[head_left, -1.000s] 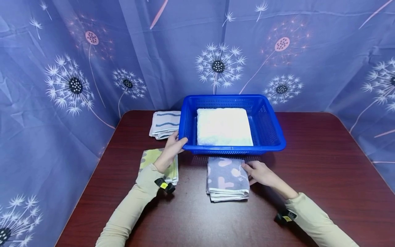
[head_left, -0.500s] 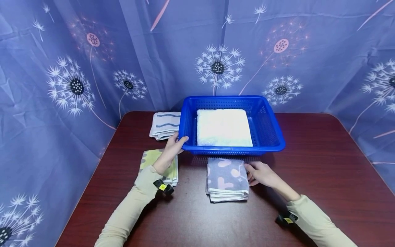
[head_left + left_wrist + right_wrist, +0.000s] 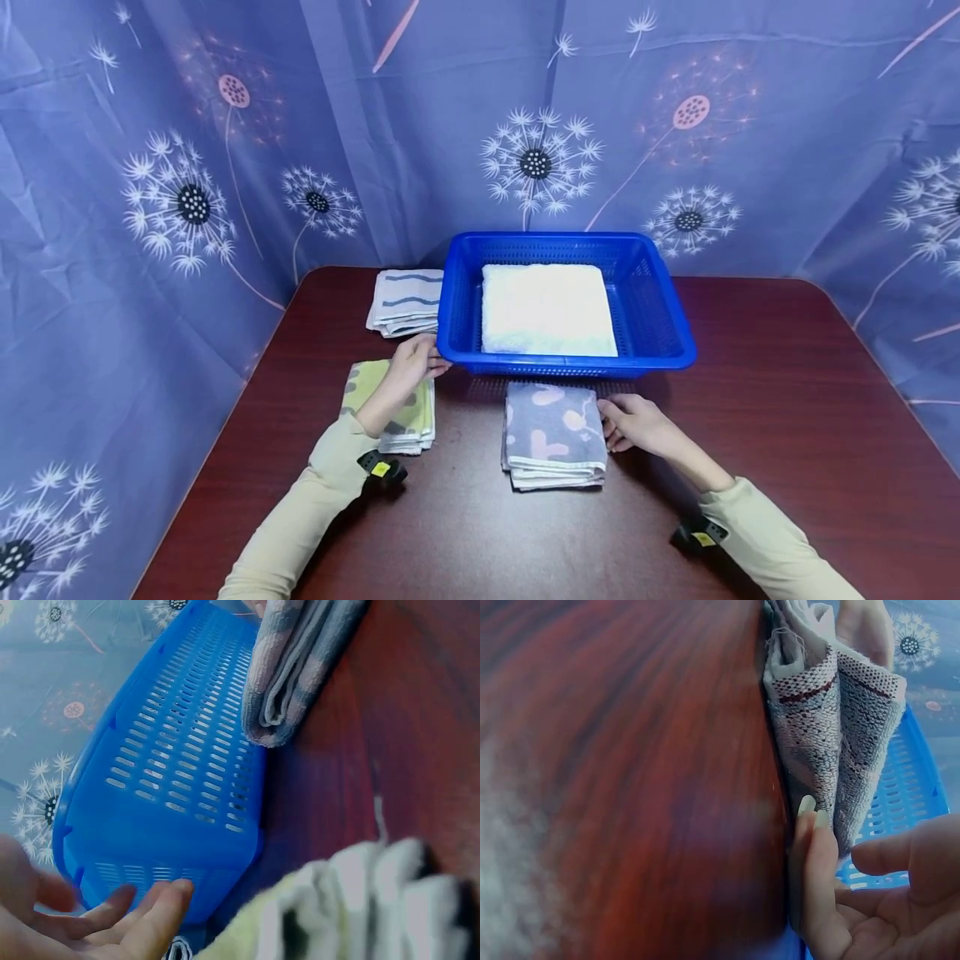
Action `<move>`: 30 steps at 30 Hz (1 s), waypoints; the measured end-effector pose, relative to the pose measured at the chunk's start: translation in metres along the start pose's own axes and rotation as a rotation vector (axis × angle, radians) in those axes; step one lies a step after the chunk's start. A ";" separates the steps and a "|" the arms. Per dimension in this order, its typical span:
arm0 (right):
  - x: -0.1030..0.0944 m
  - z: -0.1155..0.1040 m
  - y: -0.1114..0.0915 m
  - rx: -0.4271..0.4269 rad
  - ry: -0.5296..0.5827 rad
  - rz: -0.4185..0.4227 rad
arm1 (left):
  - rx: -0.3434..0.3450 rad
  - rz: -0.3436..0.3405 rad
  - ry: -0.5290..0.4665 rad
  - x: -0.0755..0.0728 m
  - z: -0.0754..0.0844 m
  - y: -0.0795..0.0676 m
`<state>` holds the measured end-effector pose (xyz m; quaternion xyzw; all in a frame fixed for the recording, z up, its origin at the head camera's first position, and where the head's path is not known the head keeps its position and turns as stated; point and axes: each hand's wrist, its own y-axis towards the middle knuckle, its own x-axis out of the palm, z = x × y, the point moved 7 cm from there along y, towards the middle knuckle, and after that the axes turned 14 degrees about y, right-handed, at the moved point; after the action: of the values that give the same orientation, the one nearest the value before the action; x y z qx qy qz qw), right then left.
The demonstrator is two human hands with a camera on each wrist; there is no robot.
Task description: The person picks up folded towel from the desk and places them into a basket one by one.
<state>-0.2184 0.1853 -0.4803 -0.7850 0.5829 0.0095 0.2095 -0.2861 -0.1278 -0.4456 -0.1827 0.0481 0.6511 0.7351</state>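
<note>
My left hand point(image 3: 412, 365) is at the front left corner of a blue plastic basket point(image 3: 573, 362), its thumb off the rim. In the left wrist view its fingers point(image 3: 161, 915) stretch loosely beside the perforated wall; contact is unclear. A folded white towel point(image 3: 547, 310) lies inside the basket. In front of it sits a folded grey towel point(image 3: 551, 425) with pink and white shapes. Beside this towel's right edge is my right hand point(image 3: 637, 423). The right wrist view has its fingertips point(image 3: 817, 825) at the lower fold, thumb apart and not pinching.
A folded yellow-green towel point(image 3: 366, 385) lies beneath my left forearm and hand. Behind it, a folded white towel with grey wavy stripes point(image 3: 405, 292) adjoins the basket's left side. A patterned curtain point(image 3: 420, 125) hangs behind the dark red table point(image 3: 772, 375).
My left hand has let go of the basket's rim and moved slightly left. My right fingers have drawn back a little from the grey towel's edge. Basket and towels have stayed put.
</note>
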 end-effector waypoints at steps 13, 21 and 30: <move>-0.003 0.000 0.002 -0.018 -0.012 0.036 | 0.104 -0.457 0.270 0.043 -0.014 -0.030; -0.001 0.002 0.001 -0.021 0.002 0.043 | -0.013 -0.497 0.202 0.075 -0.027 -0.034; -0.003 -0.003 -0.002 -0.021 -0.016 0.124 | -0.061 -0.408 0.121 0.094 -0.026 -0.034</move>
<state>-0.2182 0.1877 -0.4759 -0.7494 0.6286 0.0349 0.2051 -0.2347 -0.0505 -0.4918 -0.2496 0.0346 0.4777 0.8416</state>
